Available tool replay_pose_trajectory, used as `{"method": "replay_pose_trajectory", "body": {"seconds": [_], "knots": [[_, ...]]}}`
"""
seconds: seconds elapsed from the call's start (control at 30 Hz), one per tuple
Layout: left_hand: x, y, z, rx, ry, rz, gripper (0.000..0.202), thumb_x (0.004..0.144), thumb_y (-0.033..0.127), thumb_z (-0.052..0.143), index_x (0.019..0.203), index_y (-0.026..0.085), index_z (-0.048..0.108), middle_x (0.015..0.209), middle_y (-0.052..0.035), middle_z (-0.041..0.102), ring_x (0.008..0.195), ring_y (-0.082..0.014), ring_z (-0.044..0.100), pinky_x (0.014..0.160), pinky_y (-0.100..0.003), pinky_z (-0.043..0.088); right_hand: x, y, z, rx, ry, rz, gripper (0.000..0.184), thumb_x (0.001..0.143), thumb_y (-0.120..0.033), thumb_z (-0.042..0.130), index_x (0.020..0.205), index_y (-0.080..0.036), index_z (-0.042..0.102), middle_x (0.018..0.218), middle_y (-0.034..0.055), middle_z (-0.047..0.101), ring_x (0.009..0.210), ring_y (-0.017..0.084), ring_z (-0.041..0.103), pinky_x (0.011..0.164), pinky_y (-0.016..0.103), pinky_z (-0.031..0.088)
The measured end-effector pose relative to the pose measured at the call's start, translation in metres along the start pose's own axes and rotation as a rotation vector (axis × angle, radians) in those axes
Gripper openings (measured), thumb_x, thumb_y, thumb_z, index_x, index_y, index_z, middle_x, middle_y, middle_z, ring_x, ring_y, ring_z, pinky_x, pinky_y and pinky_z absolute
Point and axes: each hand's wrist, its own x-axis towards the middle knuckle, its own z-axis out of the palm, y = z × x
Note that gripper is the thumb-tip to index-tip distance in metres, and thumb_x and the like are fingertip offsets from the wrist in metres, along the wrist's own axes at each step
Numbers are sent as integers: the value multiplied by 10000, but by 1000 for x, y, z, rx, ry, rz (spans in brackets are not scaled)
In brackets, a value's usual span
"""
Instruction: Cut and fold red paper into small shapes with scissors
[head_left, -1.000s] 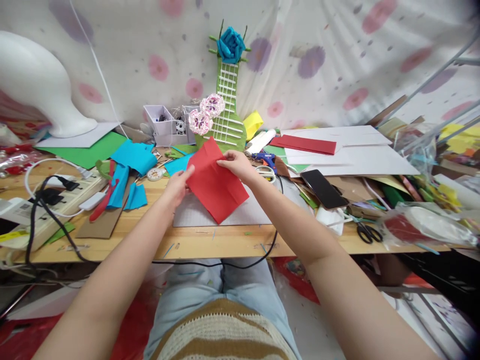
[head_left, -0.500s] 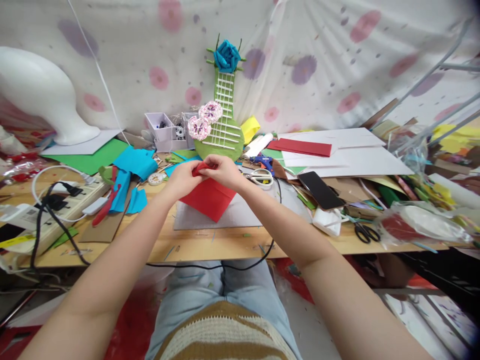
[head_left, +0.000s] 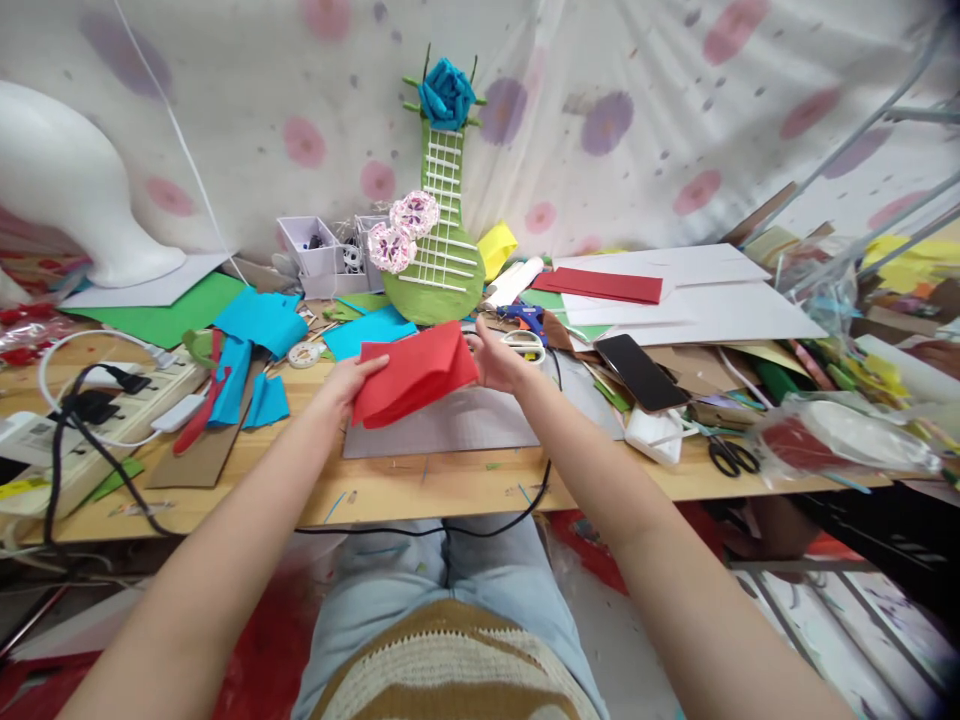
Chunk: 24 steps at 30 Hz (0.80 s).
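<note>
A folded red sheet of paper hangs just above a grey mat on the wooden table. My left hand pinches its left edge. My right hand grips its right end, fingers partly hidden behind the sheet. The fold runs along the top, and the sheet lies nearly flat and level between both hands.
Behind stand a green cardboard guitar with paper flowers, white boxes and blue paper scraps. A power strip with cables lies left. A phone, scissors, a glue gun and paper stacks lie right.
The red sheet went from an open diamond to folded in half. My hands met at its top, then drew apart and tipped it flat.
</note>
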Motion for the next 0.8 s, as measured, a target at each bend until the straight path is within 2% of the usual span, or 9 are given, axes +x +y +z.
{"method": "replay_pose_trajectory", "body": {"seconds": [0.07,0.17,0.23,0.3,0.4,0.47,0.53,0.67,0.8], "knots": [[9,-19,1,127,74,25,141,686,181,692,814,140,649,742,-93,697,610,-203,659,644,-356,543,-3,12,0,-13,-35,90,501,904,-609,268,1101,-218,510,928,64,634,738,154,629,654,298,524],[19,-33,-5,337,144,186,206,692,259,689,867,164,636,813,-85,690,718,-213,655,713,-360,520,-7,22,-1,-213,58,132,404,892,-507,433,1180,-226,466,991,54,615,702,118,612,591,232,508],[23,-30,-10,524,196,335,302,680,301,696,947,180,627,930,-93,677,843,-224,639,804,-363,490,-7,25,-3,-393,155,107,507,822,-437,581,1245,-205,425,1018,66,596,715,118,600,580,223,506],[26,-22,-12,755,234,497,361,676,309,693,1011,195,621,1057,-103,642,965,-240,596,908,-379,432,-4,26,-8,-574,217,67,571,777,-388,643,1265,-183,429,1009,72,594,743,129,595,602,232,505],[31,-11,-5,1024,143,682,279,722,279,637,994,217,644,1114,-92,618,1088,-264,519,1005,-395,332,6,25,-15,-893,300,-14,439,762,-334,656,1152,-160,553,969,68,624,800,150,593,691,256,480],[35,-8,1,1124,38,696,211,749,280,605,947,229,662,1071,-82,636,1070,-272,521,1000,-401,318,14,23,-19,-1058,327,-41,314,771,-306,641,1050,-162,620,955,62,644,826,159,593,730,263,449],[40,-10,5,1202,-11,678,178,773,299,583,914,235,670,1023,-81,650,1022,-278,541,980,-411,318,21,20,-20,-1142,301,-29,228,779,-288,626,975,-173,650,952,55,659,838,167,596,720,260,426],[44,-15,-1,1297,31,679,198,815,314,524,919,234,673,999,-93,657,984,-290,535,964,-446,298,28,15,-18,-1237,219,0,144,759,-254,643,878,-173,642,934,52,673,832,174,595,667,248,391],[42,-13,-12,1333,96,637,201,816,335,513,878,244,682,958,-88,657,1013,-310,489,940,-460,311,29,10,-14,-1312,205,56,125,728,-246,669,807,-172,606,872,47,667,772,170,580,605,240,353]]}}
